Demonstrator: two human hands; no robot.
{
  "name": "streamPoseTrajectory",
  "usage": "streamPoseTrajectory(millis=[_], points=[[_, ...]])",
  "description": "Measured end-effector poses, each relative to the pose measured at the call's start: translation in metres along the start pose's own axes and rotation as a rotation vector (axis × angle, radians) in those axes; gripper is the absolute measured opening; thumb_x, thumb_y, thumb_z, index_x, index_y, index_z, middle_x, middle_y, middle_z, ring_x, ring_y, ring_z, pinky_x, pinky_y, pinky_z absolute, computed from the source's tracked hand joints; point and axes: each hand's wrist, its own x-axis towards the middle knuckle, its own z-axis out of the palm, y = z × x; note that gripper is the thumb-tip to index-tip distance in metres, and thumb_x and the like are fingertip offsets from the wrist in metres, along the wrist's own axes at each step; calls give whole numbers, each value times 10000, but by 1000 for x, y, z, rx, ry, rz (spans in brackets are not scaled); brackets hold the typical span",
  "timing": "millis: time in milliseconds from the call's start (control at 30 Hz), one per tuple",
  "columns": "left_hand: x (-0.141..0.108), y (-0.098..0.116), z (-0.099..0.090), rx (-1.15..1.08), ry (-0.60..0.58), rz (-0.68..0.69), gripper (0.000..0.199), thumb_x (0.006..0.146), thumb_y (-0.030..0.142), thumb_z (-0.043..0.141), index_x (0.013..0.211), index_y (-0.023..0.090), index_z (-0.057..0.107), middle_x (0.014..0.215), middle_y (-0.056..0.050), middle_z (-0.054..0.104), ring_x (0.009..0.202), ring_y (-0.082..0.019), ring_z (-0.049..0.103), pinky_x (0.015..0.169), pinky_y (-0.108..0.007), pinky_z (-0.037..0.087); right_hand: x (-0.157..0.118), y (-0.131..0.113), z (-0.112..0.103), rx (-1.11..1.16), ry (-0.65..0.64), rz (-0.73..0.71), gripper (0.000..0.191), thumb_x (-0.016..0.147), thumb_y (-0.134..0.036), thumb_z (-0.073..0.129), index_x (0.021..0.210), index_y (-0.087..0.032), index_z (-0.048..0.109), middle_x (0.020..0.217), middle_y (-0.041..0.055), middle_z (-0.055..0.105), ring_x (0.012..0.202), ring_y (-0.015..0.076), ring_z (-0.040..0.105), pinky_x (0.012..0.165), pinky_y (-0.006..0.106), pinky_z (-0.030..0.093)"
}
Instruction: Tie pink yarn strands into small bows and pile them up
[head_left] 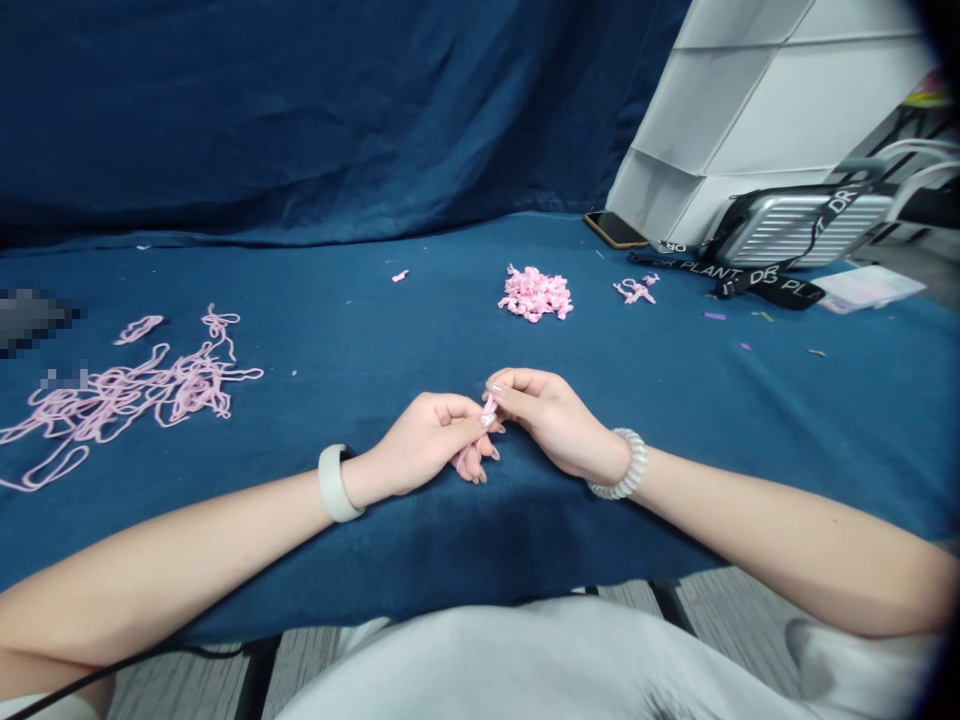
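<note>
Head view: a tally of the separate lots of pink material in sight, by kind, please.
Long tangled pink cord: 1
Short pink cord loop: 1
Heap of small pink knotted pieces: 1
Small cluster of pink pieces: 1
Lone pink piece on the cloth: 1
Held pink piece: 1
Total: 6

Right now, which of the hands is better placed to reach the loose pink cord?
Probably the left. The left hand sits on the same side as the loose pink cord, while the right hand is farther away. Both hold a small pink piece, so the left would have to let go first.
</note>
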Motion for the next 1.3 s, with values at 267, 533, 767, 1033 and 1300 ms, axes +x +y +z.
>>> streamPoseTrajectory(millis=[267,533,767,1033,1300], points=[[0,-1,0,15,7,2,278,816,361,608,729,98,624,566,-27,638,450,-95,601,460,-186,495,2,-2,-1,18,-15,35,215,737,-324,668,662,-137,594,633,-5,578,580,83,498,599,244,394],[-1,-4,-2,-33,33,23,268,818,358,613,774,94,623,599,-35,647,451,-95,598,468,-196,499,5,-3,-13,29,-144,59,224,755,-338,670,708,-121,646,716,30,618,667,109,548,690,284,423],[0,-4,-3,-67,45,25,260,804,359,628,767,101,622,591,-25,642,432,-88,581,454,-194,492,8,5,-19,22,-145,28,166,706,-289,729,747,-137,678,726,18,633,674,103,552,694,280,429],[-1,0,-1,-55,33,13,267,777,374,648,778,108,627,580,-11,641,385,-76,550,409,-185,471,7,6,-14,-9,-105,-48,151,718,-288,718,684,-146,680,670,7,625,620,94,525,634,265,417],[-2,1,-4,-35,-2,25,254,800,359,626,770,107,638,539,8,612,354,-59,518,376,-160,410,9,9,-13,4,-118,-64,112,703,-287,735,721,-177,738,722,12,665,638,88,549,673,259,450]])
